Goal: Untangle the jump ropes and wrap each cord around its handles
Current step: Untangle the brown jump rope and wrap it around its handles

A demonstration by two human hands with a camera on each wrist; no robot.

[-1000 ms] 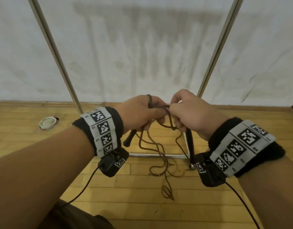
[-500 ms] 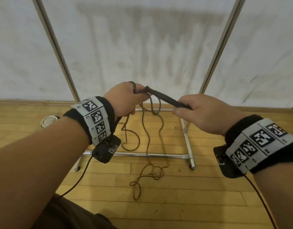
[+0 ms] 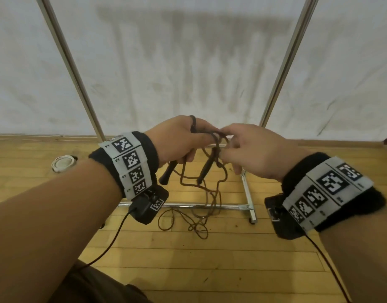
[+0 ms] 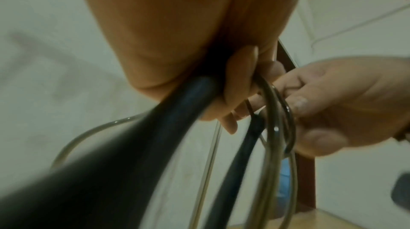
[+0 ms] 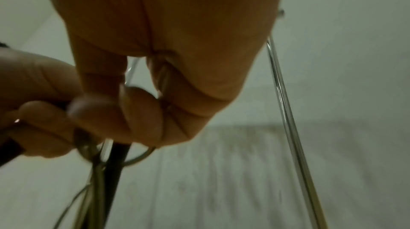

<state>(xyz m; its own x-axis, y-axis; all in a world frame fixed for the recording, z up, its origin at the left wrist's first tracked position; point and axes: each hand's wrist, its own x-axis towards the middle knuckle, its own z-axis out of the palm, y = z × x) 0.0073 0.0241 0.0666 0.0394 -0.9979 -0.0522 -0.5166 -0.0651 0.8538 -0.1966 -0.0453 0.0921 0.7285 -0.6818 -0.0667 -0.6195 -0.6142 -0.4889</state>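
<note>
Left hand (image 3: 177, 141) fingers clamped on a black handle (image 3: 169, 174); right hand (image 3: 253, 154) fingertips pinch the brown cord (image 3: 218, 138) above a second, hanging handle (image 3: 206, 170).

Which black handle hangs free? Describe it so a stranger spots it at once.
Start at the two hands raised before the metal frame. Two black handles hang below them. The free handle dangles from the brown cord between the hands, beside the right hand; unlike the held handle jutting from the left hand, no grip closes round it.
</note>
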